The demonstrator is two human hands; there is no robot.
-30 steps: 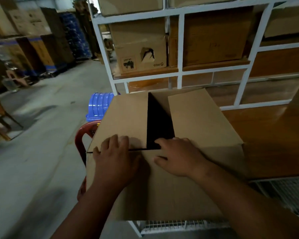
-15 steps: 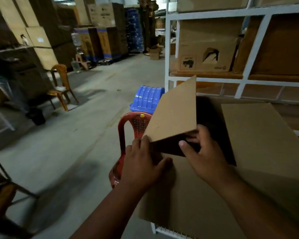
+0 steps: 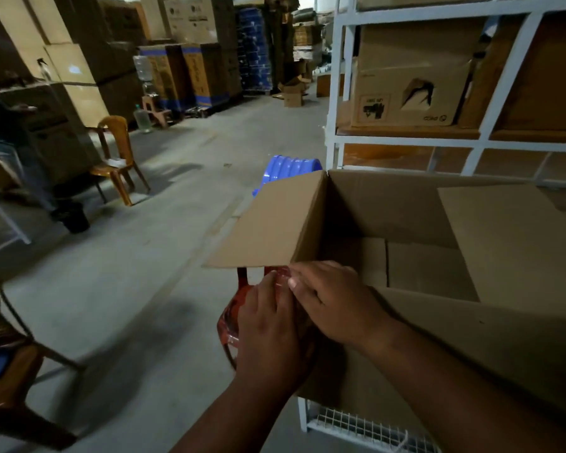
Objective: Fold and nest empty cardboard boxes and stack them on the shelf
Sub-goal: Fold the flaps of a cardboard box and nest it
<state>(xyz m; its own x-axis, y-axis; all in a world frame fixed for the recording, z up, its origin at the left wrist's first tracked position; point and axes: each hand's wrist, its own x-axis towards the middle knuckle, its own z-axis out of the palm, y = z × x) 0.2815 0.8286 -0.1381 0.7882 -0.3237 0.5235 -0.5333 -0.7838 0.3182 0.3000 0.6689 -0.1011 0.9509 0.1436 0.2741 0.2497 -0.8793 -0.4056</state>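
A large brown cardboard box (image 3: 406, 207) stands open in front of me, its bottom flaps showing inside. Its left flap (image 3: 275, 223) sticks out to the left, the right flap (image 3: 510, 243) leans outward, and the near flap (image 3: 471, 338) hangs toward me. Both hands meet at the box's near left corner. My left hand (image 3: 268, 328) lies against the outside of that corner, fingers pointing up. My right hand (image 3: 334, 302) curls its fingers over the corner's edge. A white metal shelf (image 3: 334, 93) stands behind the box.
A printed carton (image 3: 406, 76) sits on the shelf's upper level. A red plastic chair (image 3: 229, 322) stands under the box's corner, with stacked blue plastic (image 3: 291, 165) behind it. A brown chair (image 3: 115, 152) and stacked cartons line the left. A white wire rack (image 3: 356, 423) is below the box.
The box's top went from nearly shut to open: the left flap swung up and out. Both hands moved from the centre seam to the near left corner. My view turned left.
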